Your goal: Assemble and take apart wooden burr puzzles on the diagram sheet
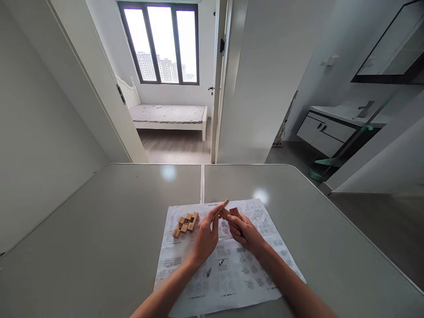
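Observation:
Wooden puzzle pieces (225,213) are held up between my two hands, over a printed instruction sheet (232,282). My left hand (208,232) is closed on a slim wooden piece that slants up past its fingertips. My right hand (244,230) grips other pieces, one with a dark mark on its face. Fingers cover much of these pieces, so I cannot tell whether they are joined. Left of my left hand, a cluster of notched wooden pieces (185,224) lies on the sheet.
The sheet, with rows of small diagrams, lies on a grey table (115,247) with a seam (202,183) down its middle. Beyond the table are a doorway, a bed (168,114) and a window. At the right are a sink cabinet (326,130) and a green broom (318,174).

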Demonstrator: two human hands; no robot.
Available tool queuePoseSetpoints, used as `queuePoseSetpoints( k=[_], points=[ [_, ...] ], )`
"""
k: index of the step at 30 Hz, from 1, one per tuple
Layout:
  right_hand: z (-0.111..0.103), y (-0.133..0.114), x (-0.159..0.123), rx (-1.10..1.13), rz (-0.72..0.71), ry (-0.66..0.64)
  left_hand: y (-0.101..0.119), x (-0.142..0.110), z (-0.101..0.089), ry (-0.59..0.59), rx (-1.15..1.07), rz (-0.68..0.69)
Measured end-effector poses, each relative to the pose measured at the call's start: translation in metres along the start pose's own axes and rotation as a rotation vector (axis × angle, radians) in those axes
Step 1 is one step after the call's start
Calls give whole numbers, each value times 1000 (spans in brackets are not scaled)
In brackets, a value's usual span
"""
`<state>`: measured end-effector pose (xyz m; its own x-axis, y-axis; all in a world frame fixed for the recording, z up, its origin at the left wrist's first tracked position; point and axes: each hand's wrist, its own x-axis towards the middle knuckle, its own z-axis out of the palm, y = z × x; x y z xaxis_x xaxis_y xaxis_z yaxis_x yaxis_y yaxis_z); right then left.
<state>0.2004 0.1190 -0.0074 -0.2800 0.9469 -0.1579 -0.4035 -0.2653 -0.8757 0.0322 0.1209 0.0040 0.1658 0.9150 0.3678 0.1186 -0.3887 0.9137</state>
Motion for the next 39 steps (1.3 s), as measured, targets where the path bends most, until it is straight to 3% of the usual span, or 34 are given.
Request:
queuePoseSetpoints(
  k=[13, 24, 39],
  points=[
    [7, -1, 0, 15, -112, 115, -11, 2, 0, 198, -12, -143],
    [9, 5, -2, -201, -221, 146, -16, 1, -1, 226, -62, -149],
    [5, 8, -2, -258, -256, 187, 4, 0, 0, 45, 6, 40]
  ],
)
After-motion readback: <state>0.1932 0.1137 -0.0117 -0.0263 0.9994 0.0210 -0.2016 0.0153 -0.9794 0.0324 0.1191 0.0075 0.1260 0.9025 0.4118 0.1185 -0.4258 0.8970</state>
